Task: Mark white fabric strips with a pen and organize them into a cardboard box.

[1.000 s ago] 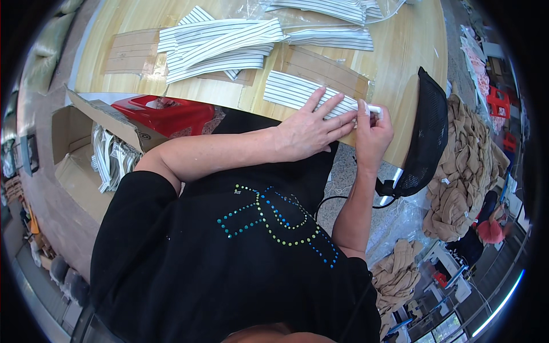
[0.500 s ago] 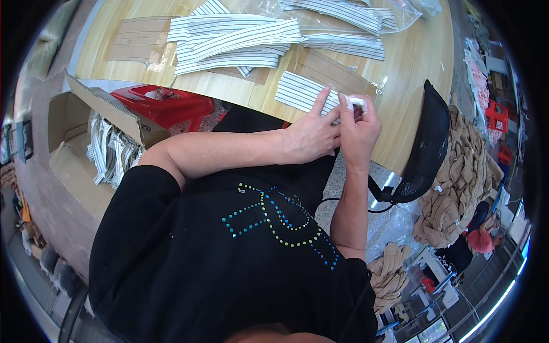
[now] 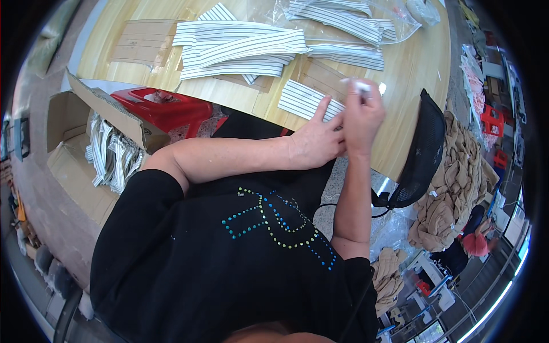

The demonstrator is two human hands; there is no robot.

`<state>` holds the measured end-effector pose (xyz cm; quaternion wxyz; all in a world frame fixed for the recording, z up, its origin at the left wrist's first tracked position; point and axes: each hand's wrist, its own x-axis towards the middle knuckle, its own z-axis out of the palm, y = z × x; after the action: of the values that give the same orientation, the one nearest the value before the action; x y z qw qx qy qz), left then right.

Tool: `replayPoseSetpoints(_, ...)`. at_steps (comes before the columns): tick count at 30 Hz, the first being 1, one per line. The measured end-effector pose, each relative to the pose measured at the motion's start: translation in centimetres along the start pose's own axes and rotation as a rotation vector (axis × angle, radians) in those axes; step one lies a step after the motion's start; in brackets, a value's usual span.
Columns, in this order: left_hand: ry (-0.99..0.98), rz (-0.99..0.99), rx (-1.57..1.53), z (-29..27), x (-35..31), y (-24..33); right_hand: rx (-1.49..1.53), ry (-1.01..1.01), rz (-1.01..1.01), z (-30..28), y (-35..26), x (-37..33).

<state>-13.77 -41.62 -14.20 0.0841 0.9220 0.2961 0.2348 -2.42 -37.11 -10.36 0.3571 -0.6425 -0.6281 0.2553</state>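
A striped fabric strip (image 3: 306,100), white with dark lines, lies near the table's front edge, its right part hidden beneath my hands. My left hand (image 3: 316,140) rests at the strip's near side, fingers stretched out over it. Just to the right, my right hand (image 3: 364,120) is closed around a short white stick (image 3: 360,86), which looks like a marker or chalk. Its tip points left above a brown cardboard template (image 3: 323,76) with drawn lines. The two hands touch or overlap at the strip's right end.
More striped strips (image 3: 240,48) lie piled farther back, some beside a clear plastic bag (image 3: 400,26). Another cardboard template (image 3: 143,43) is at the left. A carton (image 3: 74,166) of strips and a red stool (image 3: 166,111) stand left; a black mesh pouch (image 3: 424,154) hangs right.
My right hand has tilted, and the white stick has moved slightly up and away from the strip. My left hand stays at the strip. The whole view has shifted a little.
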Motion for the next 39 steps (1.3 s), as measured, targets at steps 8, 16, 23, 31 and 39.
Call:
replayPoseSetpoints(8,0.05,-0.007,-0.115,-4.5,0.6,-2.2,-0.336,0.136,-0.541,-3.0,7.4,6.9)
replayPoseSetpoints(16,0.178,-0.192,0.259,-7.4,-3.2,-12.8,-0.438,0.134,-0.449,-3.4,6.1,4.6)
replayPoseSetpoints(23,0.393,-0.386,-0.006,-10.8,-1.4,-10.4,0.219,-0.037,-0.111,-7.0,-0.2,-1.5)
replayPoseSetpoints(31,0.499,0.099,-0.243,-6.4,1.7,-3.4,0.133,-0.201,0.044,-5.3,3.8,-2.2)
replayPoseSetpoints(39,0.07,-0.108,-0.118,-1.8,0.8,-3.2,0.147,-0.007,-0.024,-4.5,5.3,-4.2)
